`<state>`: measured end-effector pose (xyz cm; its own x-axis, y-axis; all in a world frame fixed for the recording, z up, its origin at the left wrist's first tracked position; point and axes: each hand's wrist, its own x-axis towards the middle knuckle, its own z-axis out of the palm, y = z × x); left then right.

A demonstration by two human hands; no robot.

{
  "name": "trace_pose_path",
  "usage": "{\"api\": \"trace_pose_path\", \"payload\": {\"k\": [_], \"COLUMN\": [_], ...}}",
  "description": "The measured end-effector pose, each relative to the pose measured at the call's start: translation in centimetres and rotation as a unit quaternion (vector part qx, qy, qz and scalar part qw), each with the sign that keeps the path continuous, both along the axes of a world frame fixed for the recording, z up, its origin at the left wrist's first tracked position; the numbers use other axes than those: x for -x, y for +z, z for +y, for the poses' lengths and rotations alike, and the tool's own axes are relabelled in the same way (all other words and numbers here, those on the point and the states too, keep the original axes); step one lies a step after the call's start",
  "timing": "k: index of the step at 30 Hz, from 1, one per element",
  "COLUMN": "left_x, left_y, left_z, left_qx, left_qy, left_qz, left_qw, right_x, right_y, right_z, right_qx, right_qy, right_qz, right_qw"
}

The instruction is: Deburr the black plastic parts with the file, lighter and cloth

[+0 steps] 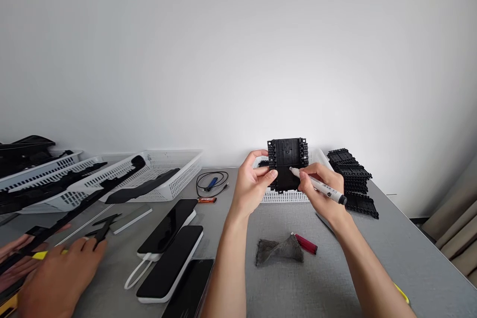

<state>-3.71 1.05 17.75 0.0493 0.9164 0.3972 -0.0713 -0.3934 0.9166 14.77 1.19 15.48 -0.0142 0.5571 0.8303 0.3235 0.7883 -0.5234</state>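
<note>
Head camera view: the left hand (253, 182) pinched a black plate (287, 151) upright by its left edge, to that hand's right; the right hand (321, 203) pinched a marker (319, 187) slanting up leftward from it, tip at the plate's middle, contact unclear.

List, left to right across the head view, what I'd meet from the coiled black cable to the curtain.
Coiled black cable, left hand, black plastic part, right hand holding the white marker, stacked black parts, curtain.
</note>
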Motion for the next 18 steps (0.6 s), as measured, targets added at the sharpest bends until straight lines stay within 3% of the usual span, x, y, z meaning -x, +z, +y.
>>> {"api": "trace_pose_path", "payload": {"k": [3, 9, 14, 18], "left_x": [0.03, 0.13, -0.30, -0.76], "left_y": [0.08, 0.02, 0.15, 0.44], "left_z": [-0.07, -0.08, -0.32, -0.71], "left_qx": [0.004, 0.005, -0.001, 0.005], "left_qy": [-0.008, -0.004, -0.020, -0.027], "left_qz": [-0.008, 0.004, 0.036, 0.051], "left_qw": [1.000, 1.000, 0.999, 0.998], "right_x": [-0.01, -0.08, -0.27, -0.41], "right_y": [-0.08, -0.55, -0.37, -0.10], "right_z": [-0.04, 0.43, 0.34, 0.05], "right_qx": [0.004, 0.028, -0.016, 0.000], "right_qy": [0.007, 0.083, 0.046, 0.011], "right_qz": [0.007, 0.103, 0.140, 0.121], "right_qw": [1.000, 0.991, 0.989, 0.993]}}
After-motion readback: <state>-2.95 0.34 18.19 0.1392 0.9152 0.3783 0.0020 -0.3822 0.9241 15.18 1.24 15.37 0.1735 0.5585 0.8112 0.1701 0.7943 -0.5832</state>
